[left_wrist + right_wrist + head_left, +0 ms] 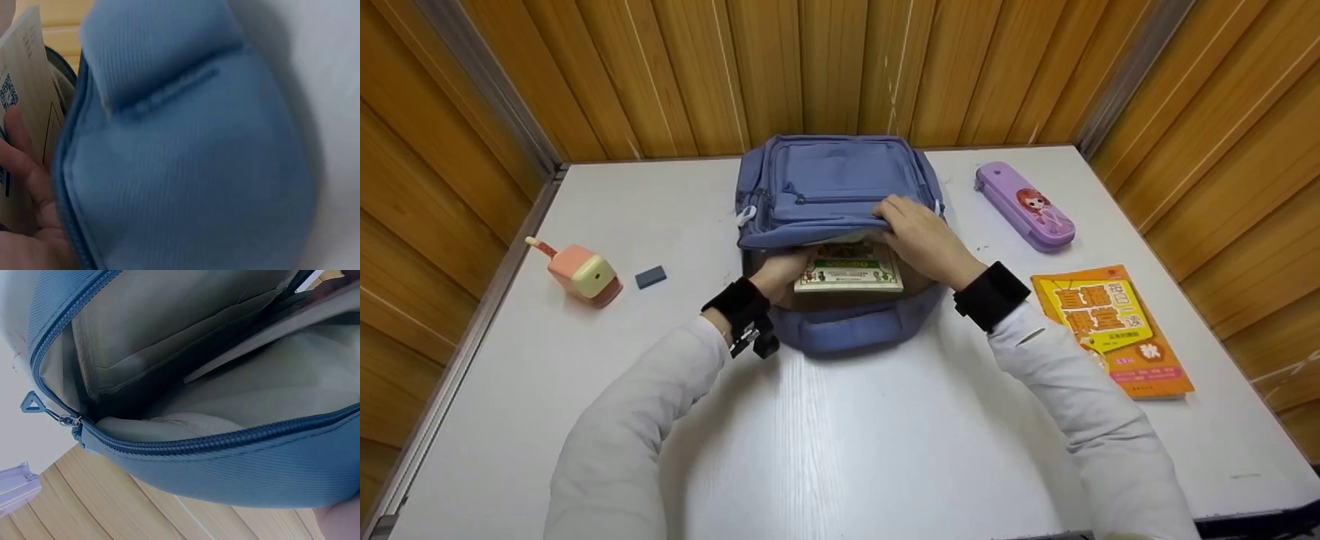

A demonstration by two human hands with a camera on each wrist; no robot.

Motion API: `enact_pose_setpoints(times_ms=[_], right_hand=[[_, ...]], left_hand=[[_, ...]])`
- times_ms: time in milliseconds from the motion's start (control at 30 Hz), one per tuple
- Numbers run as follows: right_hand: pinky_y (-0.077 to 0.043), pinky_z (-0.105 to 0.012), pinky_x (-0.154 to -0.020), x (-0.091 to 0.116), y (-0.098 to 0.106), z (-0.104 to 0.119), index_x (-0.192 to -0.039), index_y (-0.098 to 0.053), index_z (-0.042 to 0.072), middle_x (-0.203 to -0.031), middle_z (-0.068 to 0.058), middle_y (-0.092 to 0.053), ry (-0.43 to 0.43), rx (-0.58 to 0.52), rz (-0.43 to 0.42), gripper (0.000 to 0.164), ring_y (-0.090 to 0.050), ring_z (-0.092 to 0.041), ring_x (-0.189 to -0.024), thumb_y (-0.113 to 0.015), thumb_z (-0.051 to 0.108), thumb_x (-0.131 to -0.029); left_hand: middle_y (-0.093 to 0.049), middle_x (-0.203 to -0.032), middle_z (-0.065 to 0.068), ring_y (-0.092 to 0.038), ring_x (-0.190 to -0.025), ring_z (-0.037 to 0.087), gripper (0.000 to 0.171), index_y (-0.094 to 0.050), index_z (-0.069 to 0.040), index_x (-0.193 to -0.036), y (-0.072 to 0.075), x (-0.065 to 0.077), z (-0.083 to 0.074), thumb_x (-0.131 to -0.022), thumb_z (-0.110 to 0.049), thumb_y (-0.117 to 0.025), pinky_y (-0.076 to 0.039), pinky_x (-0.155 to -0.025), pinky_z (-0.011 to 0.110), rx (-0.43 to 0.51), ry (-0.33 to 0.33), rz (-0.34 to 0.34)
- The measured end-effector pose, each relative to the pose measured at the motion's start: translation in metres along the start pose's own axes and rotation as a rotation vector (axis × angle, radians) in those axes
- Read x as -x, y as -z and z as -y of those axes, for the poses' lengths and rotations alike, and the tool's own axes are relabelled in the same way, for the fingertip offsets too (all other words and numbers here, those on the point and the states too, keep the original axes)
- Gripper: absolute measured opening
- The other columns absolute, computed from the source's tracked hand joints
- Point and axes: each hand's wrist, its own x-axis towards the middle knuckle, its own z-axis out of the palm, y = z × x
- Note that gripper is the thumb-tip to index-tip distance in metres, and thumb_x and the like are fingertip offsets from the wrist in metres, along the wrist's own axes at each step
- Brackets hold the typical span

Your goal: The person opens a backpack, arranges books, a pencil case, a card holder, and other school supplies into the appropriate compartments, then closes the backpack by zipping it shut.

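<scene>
A blue backpack (pixel 847 171) lies on the table with its zipped main compartment open towards me. My left hand (pixel 781 276) reaches into the opening and holds a book (pixel 849 280) with a green and white cover, partly inside the bag. In the left wrist view, fingers (pixel 21 160) lie against the book's back cover beside a printed code. My right hand (pixel 924 238) grips the upper edge of the opening and lifts it. The right wrist view shows the pale lining (pixel 185 320), the zipper (pixel 225 439) and the book's edge (pixel 264 343) slanting inside.
To the right lie a purple pencil case (pixel 1024 206) and an orange book (pixel 1117 330), partly under my right sleeve. At left stand a pink and yellow pencil sharpener (pixel 585 274) and a dark eraser (pixel 651 277). Wooden panel walls (pixel 840 75) border the white table (pixel 825 435).
</scene>
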Motion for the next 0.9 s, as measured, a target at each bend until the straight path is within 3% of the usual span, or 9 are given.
enact_pose_setpoints(times_ms=[167, 300, 367, 433, 533, 600, 633, 733, 900], right_hand=[[-0.053, -0.048, -0.098, 0.001, -0.001, -0.001, -0.116, -0.06, -0.003, -0.109, -0.018, -0.064, 0.012, 0.009, -0.006, 0.021, -0.063, -0.036, -0.105, -0.061, 0.011, -0.101], [-0.053, -0.048, -0.099, 0.0, -0.001, 0.0, -0.117, -0.06, -0.003, -0.11, -0.018, -0.064, 0.02, 0.018, 0.002, 0.02, -0.063, -0.036, -0.106, -0.061, 0.008, -0.101], [-0.053, -0.048, -0.101, 0.0, -0.001, 0.0, -0.117, -0.06, -0.004, -0.111, -0.019, -0.064, 0.021, 0.02, 0.01, 0.019, -0.064, -0.036, -0.107, -0.06, 0.007, -0.101], [-0.053, -0.047, -0.101, 0.0, -0.001, 0.0, -0.117, -0.06, -0.004, -0.111, -0.019, -0.064, 0.027, 0.018, 0.012, 0.02, -0.064, -0.036, -0.107, -0.06, 0.006, -0.1], [-0.053, -0.047, -0.099, 0.001, -0.001, 0.001, -0.117, -0.06, -0.004, -0.11, -0.019, -0.064, 0.035, 0.016, 0.009, 0.02, -0.064, -0.036, -0.106, -0.061, 0.009, -0.101], [-0.053, -0.047, -0.098, 0.001, -0.001, 0.001, -0.117, -0.06, -0.004, -0.109, -0.018, -0.064, 0.038, 0.019, 0.004, 0.021, -0.064, -0.036, -0.104, -0.061, 0.011, -0.102], [-0.053, -0.047, -0.097, 0.001, -0.002, 0.001, -0.116, -0.06, -0.004, -0.109, -0.018, -0.064, 0.038, 0.02, 0.001, 0.021, -0.064, -0.036, -0.104, -0.061, 0.012, -0.102], [-0.054, -0.047, -0.097, 0.001, -0.003, 0.0, -0.116, -0.06, -0.003, -0.109, -0.018, -0.064, 0.035, 0.023, 0.004, 0.022, -0.064, -0.036, -0.104, -0.061, 0.013, -0.102], [-0.054, -0.047, -0.099, 0.002, -0.004, 0.001, -0.118, -0.061, -0.003, -0.111, -0.018, -0.065, 0.026, 0.017, 0.016, 0.023, -0.064, -0.035, -0.105, -0.06, 0.015, -0.103]], left_hand=[[-0.044, -0.101, -0.004, -0.044, -0.098, 0.01, 0.024, -0.046, -0.014, -0.109, 0.003, -0.021, -0.001, -0.108, -0.036, -0.038, -0.037, -0.097, 0.02, -0.038, 0.014, 0.022], [-0.045, -0.108, -0.005, -0.044, -0.104, 0.009, 0.022, -0.047, -0.012, -0.119, 0.007, -0.032, 0.006, -0.105, -0.029, -0.045, -0.035, -0.104, 0.02, 0.0, -0.054, 0.037], [-0.042, -0.112, -0.006, -0.04, -0.105, 0.007, 0.029, -0.046, -0.014, -0.122, 0.012, -0.053, 0.021, -0.099, -0.03, -0.054, -0.032, -0.1, 0.018, -0.002, -0.145, 0.021], [-0.043, -0.137, -0.007, -0.04, -0.124, 0.006, 0.057, -0.039, -0.016, -0.143, 0.017, -0.072, 0.032, -0.093, -0.033, -0.06, -0.028, -0.113, 0.017, -0.033, -0.187, 0.006], [-0.024, -0.164, -0.004, -0.028, -0.144, 0.007, 0.097, -0.02, -0.021, -0.161, 0.022, -0.111, 0.056, -0.084, -0.052, -0.071, -0.022, -0.117, 0.014, -0.105, -0.184, -0.024], [0.0, -0.174, -0.003, -0.01, -0.158, 0.01, 0.117, 0.005, -0.021, -0.166, 0.023, -0.119, 0.06, -0.084, -0.059, -0.069, -0.012, -0.127, 0.02, -0.147, -0.136, -0.004], [0.001, -0.174, -0.002, -0.009, -0.158, 0.012, 0.121, 0.006, -0.02, -0.166, 0.022, -0.124, 0.065, -0.082, -0.063, -0.07, -0.013, -0.127, 0.019, -0.144, -0.128, -0.005], [-0.009, -0.174, 0.001, -0.016, -0.158, 0.016, 0.113, -0.003, -0.017, -0.166, 0.022, -0.12, 0.063, -0.084, -0.055, -0.071, -0.015, -0.13, 0.025, -0.126, -0.116, 0.031], [-0.033, -0.161, -0.002, -0.035, -0.145, 0.011, 0.107, -0.018, -0.015, -0.161, 0.02, -0.114, 0.07, -0.079, -0.056, -0.074, -0.023, -0.125, 0.021, -0.128, -0.131, -0.012]])
